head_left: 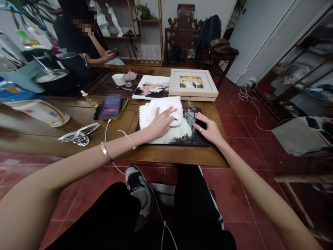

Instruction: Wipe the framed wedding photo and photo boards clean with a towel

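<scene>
A folded white cloth (153, 105) lies on a dark-edged wedding photo panel (191, 137), which rests flat near the table's front edge. My left hand (163, 122) is laid over the cloth, its fingers spread and pressing down from above. Part of the picture is hidden beneath the cloth and that hand. At the panel's right side, my right hand (208, 130) touches the surface with fingers stretched out and holds nothing. Just behind the panel are a framed photo box (208, 78) and another photo panel (156, 95).
On the wooden table (182, 155), a silver hair clip (79, 134), a cabled phone (113, 106), a dropper bottle (90, 99) and a white-and-blue pouch (39, 110) lie to the left. A white cup (119, 79) stands farther back. Another person (78, 38) sits across, holding a phone.
</scene>
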A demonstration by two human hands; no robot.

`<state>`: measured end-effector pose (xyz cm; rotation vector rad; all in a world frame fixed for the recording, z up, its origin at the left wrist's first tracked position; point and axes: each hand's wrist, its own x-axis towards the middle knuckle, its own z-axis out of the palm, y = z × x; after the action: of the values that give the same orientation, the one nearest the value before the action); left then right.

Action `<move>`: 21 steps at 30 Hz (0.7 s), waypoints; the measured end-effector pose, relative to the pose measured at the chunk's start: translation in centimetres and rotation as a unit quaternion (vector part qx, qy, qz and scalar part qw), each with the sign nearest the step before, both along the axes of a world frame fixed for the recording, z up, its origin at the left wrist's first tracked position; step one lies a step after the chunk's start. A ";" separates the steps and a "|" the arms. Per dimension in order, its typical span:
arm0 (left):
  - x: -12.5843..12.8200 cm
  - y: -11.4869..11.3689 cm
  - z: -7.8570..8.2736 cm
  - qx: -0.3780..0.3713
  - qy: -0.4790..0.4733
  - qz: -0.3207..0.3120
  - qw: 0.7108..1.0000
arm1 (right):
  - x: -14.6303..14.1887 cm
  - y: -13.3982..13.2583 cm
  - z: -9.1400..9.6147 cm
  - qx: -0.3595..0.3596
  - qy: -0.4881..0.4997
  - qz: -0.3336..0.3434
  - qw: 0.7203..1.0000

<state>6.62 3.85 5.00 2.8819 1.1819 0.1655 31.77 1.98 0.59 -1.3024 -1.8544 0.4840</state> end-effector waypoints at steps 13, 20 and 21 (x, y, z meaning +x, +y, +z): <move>2.5 -6.8 0.4 0.001 0.049 -0.106 0.993 | -0.1 0.2 0.0 -0.027 0.057 -0.020 0.998; 5.3 -0.2 1.4 -0.018 0.052 0.015 0.998 | -0.2 -0.1 0.2 -0.034 0.048 -0.034 0.998; 5.9 -0.5 1.3 -0.019 0.054 0.021 0.998 | -0.2 -0.1 0.2 -0.035 0.054 -0.035 0.997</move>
<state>12.54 3.32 6.32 2.8675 1.2487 -0.0128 31.59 1.87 0.75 -1.3566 -1.7108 0.5739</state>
